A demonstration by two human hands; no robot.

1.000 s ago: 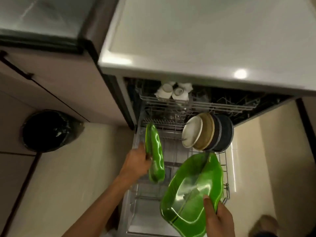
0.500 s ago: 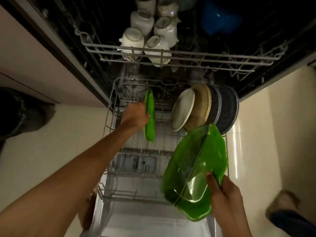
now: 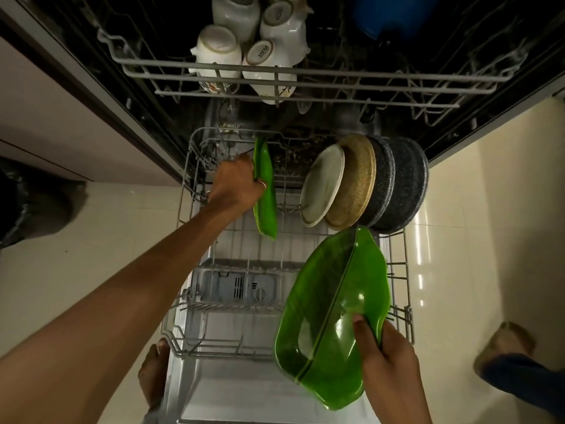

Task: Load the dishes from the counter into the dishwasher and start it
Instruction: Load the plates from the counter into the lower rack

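The dishwasher stands open with its lower rack pulled out over the door. My left hand grips a green leaf-shaped plate held on edge at the rack's back left. My right hand holds a second green leaf-shaped plate, tilted, above the rack's front right, with the thumb on its inner face. A white plate, a tan plate and two dark speckled plates stand upright at the back right.
The upper rack holds several white mugs upside down and something blue. The open door lies under the lower rack. My feet stand on pale floor tiles beside it. A dark bin sits at the left.
The view has dropped from the counter to the dishwasher's inside. My left hand has carried its green plate toward the rack's back left. The right hand's plate has stayed over the front right.
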